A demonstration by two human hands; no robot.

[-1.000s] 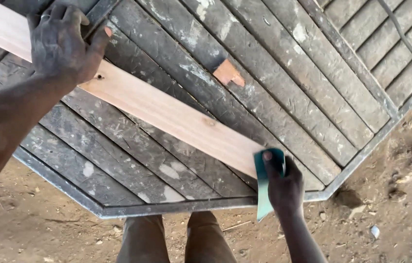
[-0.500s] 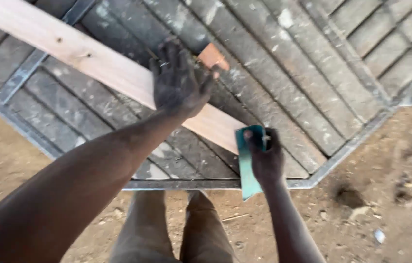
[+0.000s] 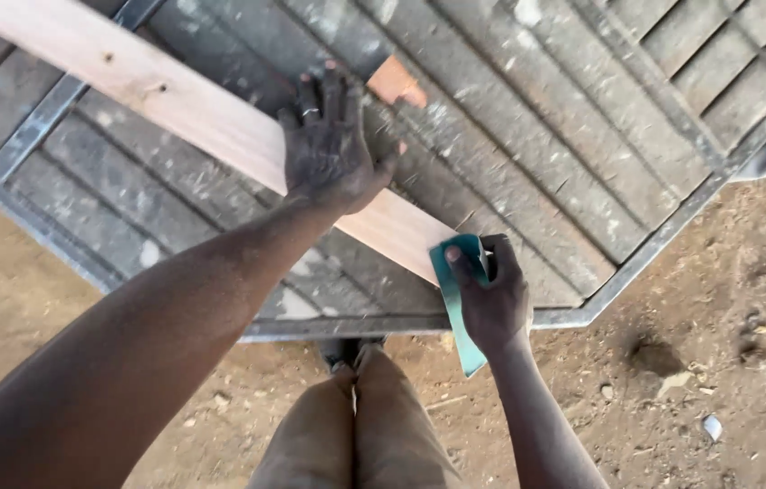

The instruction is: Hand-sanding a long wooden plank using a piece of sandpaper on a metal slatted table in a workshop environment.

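The left hand [image 3: 329,145] has slid down the pale plank [image 3: 175,100], now pressing flat nearer its lower end, so that end is steadier. There the right hand [image 3: 492,299] grips folded green sandpaper [image 3: 451,299]

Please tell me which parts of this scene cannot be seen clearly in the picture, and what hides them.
- Near end of the wooden plank, head view: covered by the right hand and the green sanding sheet.
- Far end of the plank: cut off by the left edge.
- Plank surface under the left hand: hidden by the palm.
- Small reddish block: partly hidden behind the left hand's fingertips.
- Feet: hidden under the slatted table.
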